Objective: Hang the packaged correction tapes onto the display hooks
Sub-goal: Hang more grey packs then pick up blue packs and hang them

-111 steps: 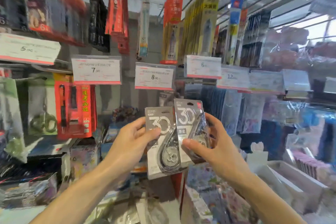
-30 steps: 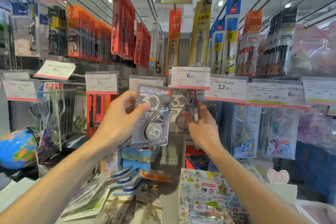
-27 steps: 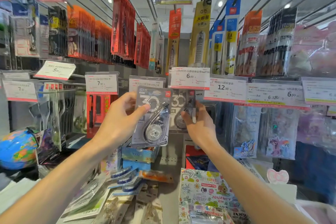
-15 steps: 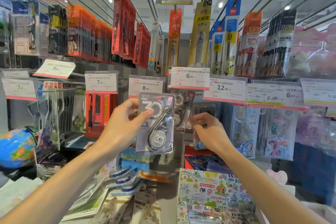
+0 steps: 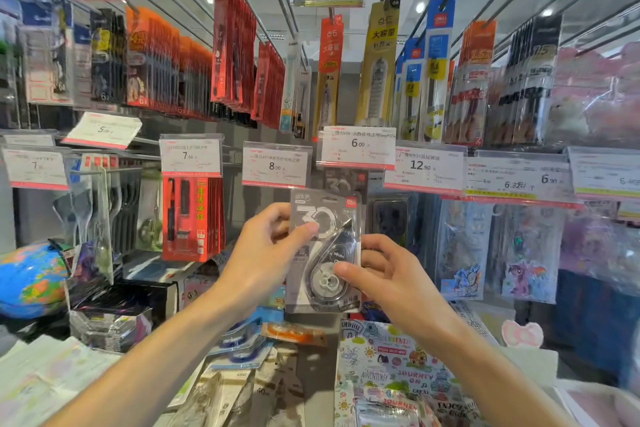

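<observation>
A grey carded correction tape (image 5: 323, 215), marked "30" with a clear blister over a dark dispenser, is upright in front of the shelf. My left hand (image 5: 263, 260) grips its left edge, thumb on the front. My right hand (image 5: 388, 274) pinches its lower right side at the blister. Behind and just above it, a second identical correction tape (image 5: 343, 184) hangs on a display hook under the 6.00 price tag (image 5: 356, 146), mostly hidden by the held pack. The hook itself is not visible.
Price tags (image 5: 275, 165) front a row of hooks. Red packs (image 5: 192, 218) hang left, sleeved stickers (image 5: 464, 253) right, long pen packs (image 5: 377, 62) above. A globe (image 5: 31, 281) sits at far left. Loose packs and a printed notebook (image 5: 394, 367) lie below.
My right hand let go of the second pack, now hanging under the 6.00 tag, and came back to the remaining pack. Both hands now hold it, lower and more central.
</observation>
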Demonstrator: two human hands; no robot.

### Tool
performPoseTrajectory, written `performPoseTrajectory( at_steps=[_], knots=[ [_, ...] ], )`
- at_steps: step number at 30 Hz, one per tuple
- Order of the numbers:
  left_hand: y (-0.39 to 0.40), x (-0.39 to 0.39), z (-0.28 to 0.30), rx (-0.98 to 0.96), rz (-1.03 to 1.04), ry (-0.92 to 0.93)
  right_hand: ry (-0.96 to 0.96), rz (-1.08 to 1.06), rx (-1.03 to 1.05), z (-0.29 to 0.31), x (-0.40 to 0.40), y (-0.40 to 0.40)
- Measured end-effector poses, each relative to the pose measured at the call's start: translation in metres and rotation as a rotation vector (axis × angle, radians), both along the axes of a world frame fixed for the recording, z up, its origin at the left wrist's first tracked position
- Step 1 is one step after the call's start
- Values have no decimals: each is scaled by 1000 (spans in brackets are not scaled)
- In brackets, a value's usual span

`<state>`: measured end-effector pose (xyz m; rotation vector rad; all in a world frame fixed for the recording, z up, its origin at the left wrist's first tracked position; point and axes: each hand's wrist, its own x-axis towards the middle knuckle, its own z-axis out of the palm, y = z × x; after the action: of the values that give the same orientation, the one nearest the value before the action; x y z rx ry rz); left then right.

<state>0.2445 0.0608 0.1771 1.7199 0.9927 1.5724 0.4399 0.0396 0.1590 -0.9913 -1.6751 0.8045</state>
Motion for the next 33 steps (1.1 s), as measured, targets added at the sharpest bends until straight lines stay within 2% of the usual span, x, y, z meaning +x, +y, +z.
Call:
performPoseTrajectory(
  at_steps=[4, 9, 17, 33],
  knots=[
    [-3, 0, 0, 15, 8, 63, -6, 16, 7, 0, 6, -2],
    [-6, -8, 20, 131, 101, 156, -11, -42, 87, 2, 20, -8],
    [0, -6, 68, 291, 78, 139, 10, -90, 147, 1, 31, -11],
    [0, -8, 86, 388, 46, 58, 34, -132, 206, 16, 12, 0]
  ],
)
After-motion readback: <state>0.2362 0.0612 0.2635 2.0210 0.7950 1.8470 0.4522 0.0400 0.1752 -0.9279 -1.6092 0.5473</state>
